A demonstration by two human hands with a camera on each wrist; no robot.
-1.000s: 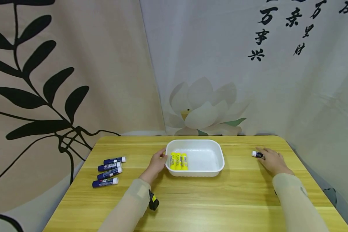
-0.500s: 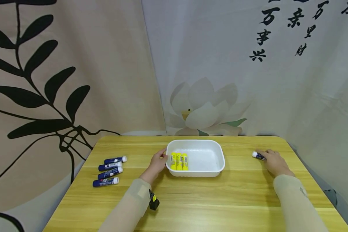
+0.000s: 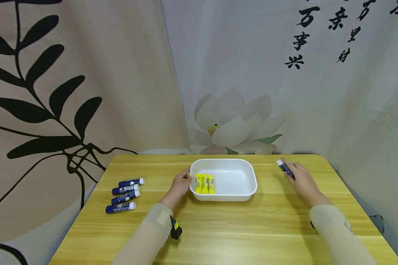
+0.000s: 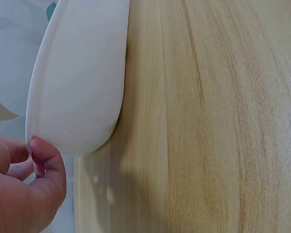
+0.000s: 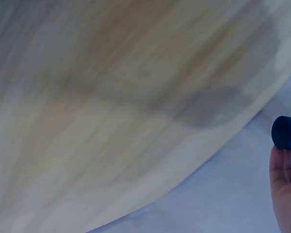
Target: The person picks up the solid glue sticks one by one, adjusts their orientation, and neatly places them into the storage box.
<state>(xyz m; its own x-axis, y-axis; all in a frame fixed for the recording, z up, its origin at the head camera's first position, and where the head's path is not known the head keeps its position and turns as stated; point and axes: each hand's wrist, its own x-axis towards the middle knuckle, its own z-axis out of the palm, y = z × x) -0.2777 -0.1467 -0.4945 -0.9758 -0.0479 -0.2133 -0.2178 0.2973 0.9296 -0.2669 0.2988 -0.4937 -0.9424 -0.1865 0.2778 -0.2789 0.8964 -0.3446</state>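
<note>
Pinching white tray by its left rim with thumb and fingers of left hand. Gripping blue tube in curled fingers of right hand, over right part of wooden table, well apart from tray. Can see three yellow tubes side by side in tray's left end, plus four loose blue tubes at far left, cut off from right hand by tray and left arm. Backed by printed cloth.

The right wrist view crops the tube.
</note>
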